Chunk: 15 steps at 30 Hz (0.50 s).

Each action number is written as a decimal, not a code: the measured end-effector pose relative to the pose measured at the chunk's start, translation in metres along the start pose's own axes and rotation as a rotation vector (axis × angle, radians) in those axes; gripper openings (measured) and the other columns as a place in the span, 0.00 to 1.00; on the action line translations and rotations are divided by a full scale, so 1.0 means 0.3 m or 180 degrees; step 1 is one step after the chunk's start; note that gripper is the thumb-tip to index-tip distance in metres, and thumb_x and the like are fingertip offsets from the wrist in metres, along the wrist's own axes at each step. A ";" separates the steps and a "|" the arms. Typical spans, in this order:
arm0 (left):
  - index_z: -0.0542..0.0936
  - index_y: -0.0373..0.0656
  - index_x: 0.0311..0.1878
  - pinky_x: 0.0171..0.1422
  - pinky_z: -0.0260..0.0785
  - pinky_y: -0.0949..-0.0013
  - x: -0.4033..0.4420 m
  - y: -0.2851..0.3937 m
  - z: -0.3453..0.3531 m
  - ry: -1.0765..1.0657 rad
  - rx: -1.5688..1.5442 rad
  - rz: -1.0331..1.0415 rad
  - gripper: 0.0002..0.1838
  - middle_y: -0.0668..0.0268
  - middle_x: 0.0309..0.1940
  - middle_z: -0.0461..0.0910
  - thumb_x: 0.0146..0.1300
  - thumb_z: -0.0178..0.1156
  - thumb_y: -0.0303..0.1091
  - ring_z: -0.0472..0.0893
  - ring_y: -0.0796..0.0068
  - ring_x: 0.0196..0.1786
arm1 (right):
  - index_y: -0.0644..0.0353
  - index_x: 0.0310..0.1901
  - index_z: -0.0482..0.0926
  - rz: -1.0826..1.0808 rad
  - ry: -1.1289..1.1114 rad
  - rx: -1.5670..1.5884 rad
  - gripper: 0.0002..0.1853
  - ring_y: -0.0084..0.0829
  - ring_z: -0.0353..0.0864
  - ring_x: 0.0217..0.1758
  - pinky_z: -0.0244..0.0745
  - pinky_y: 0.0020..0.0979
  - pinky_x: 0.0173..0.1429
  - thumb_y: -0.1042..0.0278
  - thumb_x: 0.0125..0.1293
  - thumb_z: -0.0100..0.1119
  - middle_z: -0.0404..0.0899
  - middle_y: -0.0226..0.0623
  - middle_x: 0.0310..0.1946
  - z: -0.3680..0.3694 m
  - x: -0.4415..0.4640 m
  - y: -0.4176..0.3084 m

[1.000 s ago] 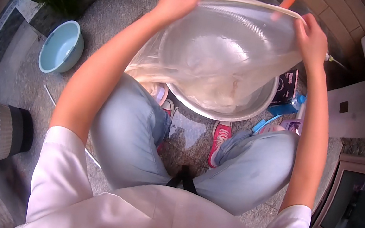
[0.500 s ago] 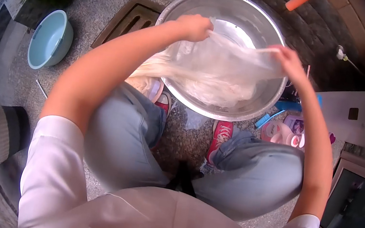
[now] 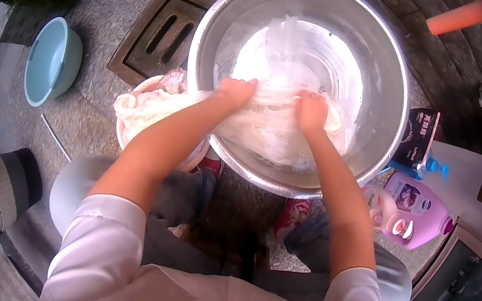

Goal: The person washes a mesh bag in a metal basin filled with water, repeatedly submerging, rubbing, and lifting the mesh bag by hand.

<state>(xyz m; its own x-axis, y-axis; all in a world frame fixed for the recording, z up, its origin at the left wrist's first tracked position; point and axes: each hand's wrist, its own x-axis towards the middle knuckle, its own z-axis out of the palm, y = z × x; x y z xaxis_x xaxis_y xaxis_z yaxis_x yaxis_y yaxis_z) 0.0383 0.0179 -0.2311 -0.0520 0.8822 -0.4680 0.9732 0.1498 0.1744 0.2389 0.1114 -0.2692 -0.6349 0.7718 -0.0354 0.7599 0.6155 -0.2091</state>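
Note:
A large metal basin (image 3: 390,106) stands in front of my feet. Wet, sheer white fabric (image 3: 264,129) lies bunched in its near half. My left hand (image 3: 237,92) is closed on the fabric at the left, and my right hand (image 3: 312,110) grips it a little farther right. From the basin the fabric runs over the left rim onto a pink tub (image 3: 122,129), which it largely covers.
A light blue basin (image 3: 53,62) stands at the left, near a drain grate (image 3: 161,36). Right of the metal basin are a black packet (image 3: 419,133), pink bottles (image 3: 417,210) and a blue pump bottle (image 3: 435,166). An orange pipe (image 3: 461,17) juts in at upper right.
Both hands have come down from holding the fabric stretched up to pressing it bunched in the basin. The view has tilted, showing more of the basin, pink tub and bottles.

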 end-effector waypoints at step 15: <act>0.79 0.39 0.38 0.41 0.67 0.69 0.032 -0.110 -0.366 0.0034 -0.2614 0.0321 0.14 0.63 0.29 0.81 0.54 0.57 0.39 0.78 0.72 0.36 | 0.60 0.39 0.79 0.0414 -0.0057 0.0901 0.11 0.52 0.77 0.39 0.71 0.43 0.46 0.64 0.58 0.54 0.79 0.53 0.32 -0.468 0.131 0.126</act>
<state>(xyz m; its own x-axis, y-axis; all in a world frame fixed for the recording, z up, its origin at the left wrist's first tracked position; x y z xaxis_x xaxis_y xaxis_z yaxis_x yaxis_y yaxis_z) -0.0190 0.0704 -0.1462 0.0206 0.9125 -0.4087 0.4999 0.3446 0.7946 0.2624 0.1874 -0.1414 -0.5391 0.8367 -0.0963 0.7675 0.4410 -0.4653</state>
